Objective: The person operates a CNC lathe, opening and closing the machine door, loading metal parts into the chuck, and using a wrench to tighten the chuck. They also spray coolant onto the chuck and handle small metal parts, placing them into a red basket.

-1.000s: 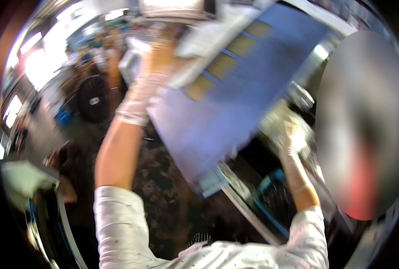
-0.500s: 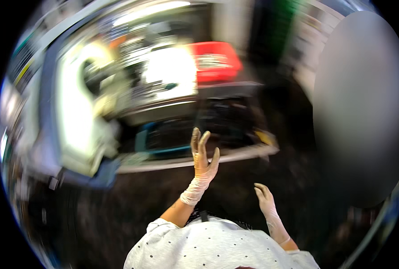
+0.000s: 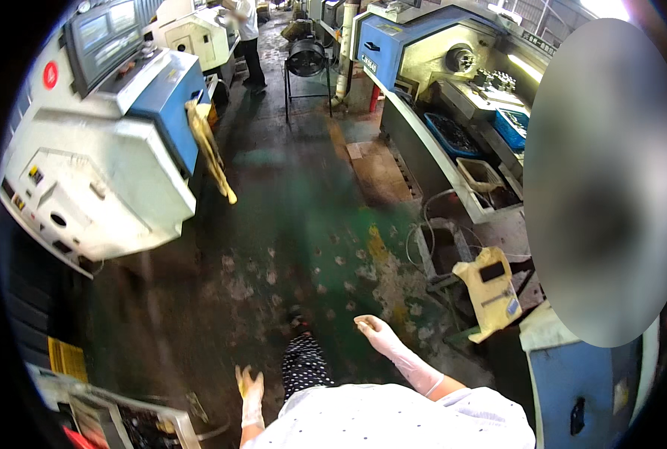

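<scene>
A cream sheet (image 3: 476, 289) is seen beyond and right of the right grip (image 3: 378, 334), whose fingers are curled; contents cannot be told. The left grip (image 3: 250, 385) is spread, nothing visibly held; the metal-framed bin (image 3: 187, 430) to its left is best avoided.

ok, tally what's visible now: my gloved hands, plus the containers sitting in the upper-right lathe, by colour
Gloved hands, left hand and right hand: 2
Blue containers, blue tray and blue basket: 2
Beige containers, beige tray: 1
Total: 5
</scene>
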`<action>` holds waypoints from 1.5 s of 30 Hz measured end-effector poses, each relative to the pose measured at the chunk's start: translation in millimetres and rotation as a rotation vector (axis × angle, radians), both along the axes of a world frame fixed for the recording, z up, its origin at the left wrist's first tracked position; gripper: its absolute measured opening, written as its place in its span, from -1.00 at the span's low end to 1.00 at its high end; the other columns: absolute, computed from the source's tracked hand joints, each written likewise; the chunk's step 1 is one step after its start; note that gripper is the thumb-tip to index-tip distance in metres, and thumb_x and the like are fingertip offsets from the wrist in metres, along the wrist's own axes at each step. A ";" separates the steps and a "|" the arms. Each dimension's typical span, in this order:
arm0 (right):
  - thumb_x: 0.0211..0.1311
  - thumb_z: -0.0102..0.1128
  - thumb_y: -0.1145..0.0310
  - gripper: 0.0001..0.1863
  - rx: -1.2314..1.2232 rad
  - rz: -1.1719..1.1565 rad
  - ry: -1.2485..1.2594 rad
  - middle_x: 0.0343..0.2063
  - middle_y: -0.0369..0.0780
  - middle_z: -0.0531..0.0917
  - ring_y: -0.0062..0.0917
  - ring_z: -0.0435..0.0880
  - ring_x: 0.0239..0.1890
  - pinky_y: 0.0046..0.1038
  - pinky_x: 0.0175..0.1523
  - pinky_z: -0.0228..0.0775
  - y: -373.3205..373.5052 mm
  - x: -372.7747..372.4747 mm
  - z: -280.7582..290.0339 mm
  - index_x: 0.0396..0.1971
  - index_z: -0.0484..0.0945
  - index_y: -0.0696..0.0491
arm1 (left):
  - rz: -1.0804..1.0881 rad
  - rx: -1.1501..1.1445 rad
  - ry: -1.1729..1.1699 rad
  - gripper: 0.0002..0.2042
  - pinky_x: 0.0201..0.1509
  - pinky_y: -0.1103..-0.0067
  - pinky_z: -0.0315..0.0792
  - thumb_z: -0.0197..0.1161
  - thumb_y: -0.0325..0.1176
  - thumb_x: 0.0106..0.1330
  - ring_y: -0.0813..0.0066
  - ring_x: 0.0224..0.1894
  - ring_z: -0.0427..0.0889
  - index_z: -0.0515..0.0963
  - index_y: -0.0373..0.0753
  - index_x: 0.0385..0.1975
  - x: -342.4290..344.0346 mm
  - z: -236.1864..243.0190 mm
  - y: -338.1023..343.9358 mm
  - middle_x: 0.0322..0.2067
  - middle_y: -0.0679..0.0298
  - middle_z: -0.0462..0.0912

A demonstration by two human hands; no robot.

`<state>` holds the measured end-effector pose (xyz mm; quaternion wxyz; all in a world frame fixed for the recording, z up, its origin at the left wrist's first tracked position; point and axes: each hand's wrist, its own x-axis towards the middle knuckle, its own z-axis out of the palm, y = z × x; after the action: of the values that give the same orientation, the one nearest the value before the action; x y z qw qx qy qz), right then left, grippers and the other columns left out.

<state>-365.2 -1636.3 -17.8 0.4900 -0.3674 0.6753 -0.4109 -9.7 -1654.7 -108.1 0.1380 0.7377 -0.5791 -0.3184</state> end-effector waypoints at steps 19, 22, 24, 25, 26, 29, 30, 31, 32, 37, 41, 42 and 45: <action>-0.01 0.07 0.51 -0.90 -0.346 -0.809 -0.104 -0.57 -0.26 0.53 -0.67 0.46 -0.54 -0.65 -0.42 0.30 -341.9 -345.4 -24.5 -0.45 0.47 0.19 | -0.917 -0.723 0.432 -0.63 0.09 0.41 0.13 0.13 -0.32 -0.03 0.11 0.05 0.21 0.34 -0.23 -0.16 -529.5 174.7 -616.8 -0.01 0.00 0.24; -0.01 0.08 0.48 -0.91 -0.346 -0.846 -0.076 -0.74 -0.26 0.47 -0.68 0.36 -0.72 -0.66 -0.59 0.17 -437.1 -412.8 13.4 -0.55 0.46 0.20 | -1.010 -0.808 0.509 -0.59 0.09 0.40 0.11 0.16 -0.38 -0.05 0.14 0.06 0.20 0.31 -0.19 -0.12 -608.7 194.1 -631.8 0.01 0.04 0.22; 0.02 0.07 0.38 -0.84 -0.364 -0.751 -0.041 -0.79 -0.28 0.44 -0.69 0.32 -0.78 -0.66 -0.65 0.11 -513.6 -457.1 44.5 -0.57 0.46 0.18 | -1.029 -0.754 0.493 -0.57 0.09 0.40 0.11 0.16 -0.42 -0.05 0.15 0.07 0.19 0.29 -0.16 -0.09 -644.4 207.8 -650.8 0.03 0.08 0.21; 0.05 0.04 0.34 -0.81 -0.347 -0.760 -0.117 -0.77 -0.28 0.46 -0.70 0.34 -0.76 -0.67 -0.64 0.12 -553.2 -472.8 57.7 -0.56 0.47 0.17 | -1.035 -0.760 0.491 -0.57 0.09 0.40 0.11 0.16 -0.41 -0.05 0.14 0.06 0.20 0.29 -0.17 -0.09 -660.7 211.5 -666.2 0.02 0.08 0.21; 0.07 0.01 0.33 -0.79 -0.284 -0.794 -0.069 -0.68 -0.27 0.50 -0.69 0.41 -0.65 -0.67 -0.55 0.21 -592.8 -492.5 64.7 -0.49 0.48 0.18 | -1.046 -0.775 0.497 -0.56 0.09 0.39 0.10 0.16 -0.40 -0.05 0.13 0.05 0.20 0.28 -0.18 -0.09 -679.3 222.9 -681.3 0.02 0.07 0.22; 0.06 -0.05 0.36 -0.76 -0.483 -0.678 0.180 -0.38 -0.20 0.54 -0.62 0.46 -0.30 -0.63 -0.16 0.27 -699.8 -552.2 35.2 -0.34 0.48 0.20 | -1.025 -0.808 0.509 -0.54 0.12 0.41 0.08 0.14 -0.50 -0.06 0.15 0.08 0.17 0.27 -0.24 -0.07 -729.3 238.6 -738.0 0.02 0.06 0.20; 0.05 -0.04 0.42 -0.76 -0.512 -0.636 0.169 -0.41 -0.20 0.53 -0.61 0.46 -0.31 -0.63 -0.16 0.27 -734.6 -561.6 49.5 -0.27 0.43 0.19 | -0.993 -0.837 0.502 -0.53 0.13 0.41 0.07 0.14 -0.52 -0.07 0.16 0.09 0.16 0.26 -0.25 -0.06 -744.6 240.4 -763.1 0.03 0.06 0.20; 0.01 0.00 0.47 -0.73 -0.635 -0.705 0.043 -0.44 -0.21 0.50 -0.58 0.45 -0.32 -0.61 -0.16 0.26 -765.1 -568.5 54.5 -0.23 0.37 0.19 | -0.979 -0.876 0.520 -0.49 0.14 0.41 0.05 0.14 -0.52 -0.07 0.17 0.10 0.13 0.22 -0.26 -0.02 -762.9 239.2 -785.7 0.04 0.06 0.17; -0.01 0.03 0.50 -0.71 -0.783 -0.744 -0.018 -0.42 -0.21 0.46 -0.56 0.43 -0.30 -0.60 -0.15 0.25 -795.3 -591.5 39.5 -0.22 0.34 0.17 | -0.975 -0.911 0.544 -0.45 0.15 0.41 0.03 0.14 -0.53 -0.07 0.17 0.12 0.10 0.17 -0.26 0.01 -788.0 234.9 -807.8 0.06 0.06 0.14; -0.08 0.09 0.46 -0.69 -0.784 -0.986 0.697 -0.21 -0.12 0.37 -0.31 0.34 -0.12 -0.47 -0.03 0.17 -846.1 -708.3 64.5 -0.25 0.36 0.14 | -0.970 -1.093 0.545 -0.29 0.13 0.20 -0.07 0.22 -0.33 -0.11 -0.07 0.11 0.00 0.01 -0.33 0.07 -907.3 250.6 -892.1 0.07 -0.12 0.01; -0.15 0.15 0.41 -0.57 -0.541 -1.075 1.150 -0.09 -0.05 0.29 -0.23 0.26 -0.02 -0.35 0.07 0.10 -846.4 -810.2 81.0 -0.19 0.31 0.13 | -0.991 -1.288 0.707 -0.35 0.10 0.09 -0.11 0.23 -0.33 -0.13 -0.16 0.10 -0.03 0.08 -0.36 -0.01 -969.8 234.3 -928.3 0.03 -0.08 0.06; -0.17 0.16 0.43 -0.56 -0.500 -1.064 1.251 -0.08 -0.04 0.29 -0.23 0.25 -0.02 -0.34 0.06 0.11 -840.4 -833.8 91.9 -0.19 0.31 0.14 | -1.004 -1.312 0.795 -0.35 0.10 0.06 -0.12 0.23 -0.33 -0.13 -0.16 0.11 -0.04 0.09 -0.34 -0.01 -972.7 226.4 -932.6 0.02 -0.06 0.08; -0.21 0.15 0.44 -0.57 -0.322 -0.998 1.499 -0.08 -0.05 0.30 -0.23 0.26 -0.02 -0.33 0.04 0.13 -822.1 -911.3 139.2 -0.21 0.34 0.15 | -1.092 -1.331 0.747 -0.31 0.12 0.02 -0.24 0.21 -0.32 -0.12 -0.13 0.14 -0.12 0.00 -0.31 0.03 -967.0 221.5 -940.7 0.05 -0.01 0.02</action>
<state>-1276.5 -2458.4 121.3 -0.3686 -0.2674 0.8316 -0.3180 -976.6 -2595.4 113.4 0.5400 -0.0170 -0.8264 -0.1587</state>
